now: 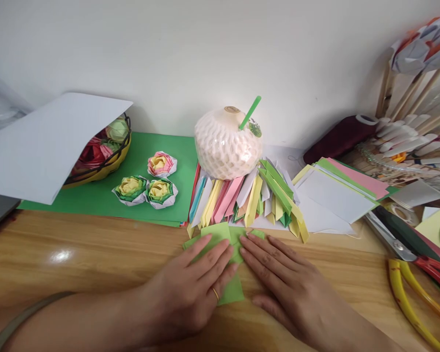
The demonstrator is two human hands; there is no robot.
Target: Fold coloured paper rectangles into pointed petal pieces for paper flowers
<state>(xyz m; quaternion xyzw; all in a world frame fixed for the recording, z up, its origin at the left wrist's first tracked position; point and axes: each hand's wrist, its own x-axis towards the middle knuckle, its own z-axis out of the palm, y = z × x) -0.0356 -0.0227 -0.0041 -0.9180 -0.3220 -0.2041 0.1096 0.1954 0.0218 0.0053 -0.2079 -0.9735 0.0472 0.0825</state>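
Light green folded paper (231, 290) lies on the wooden table, with flaps pointing in different directions. My left hand (194, 288) rests flat on its left part, fingers stretched out, a thin ring on one finger. From the right, my right hand (289, 283) has its fingertips on the paper's right flap, fingers extended and the thumb apart on the table. The hands cover part of the paper. Just behind it lies a row of folded paper strips (227, 198) in several colours, in front of a wrapped coconut (227, 144) with a green straw.
Three paper flowers (162, 192) sit on green sheets (95, 208) at the left, near a yellow basket (113, 164) partly under a white sheet (51, 142). Rightward are paper squares (337, 190), a maroon thread spool (339, 139), scissors (396, 244) and yellow-handled pliers (403, 298).
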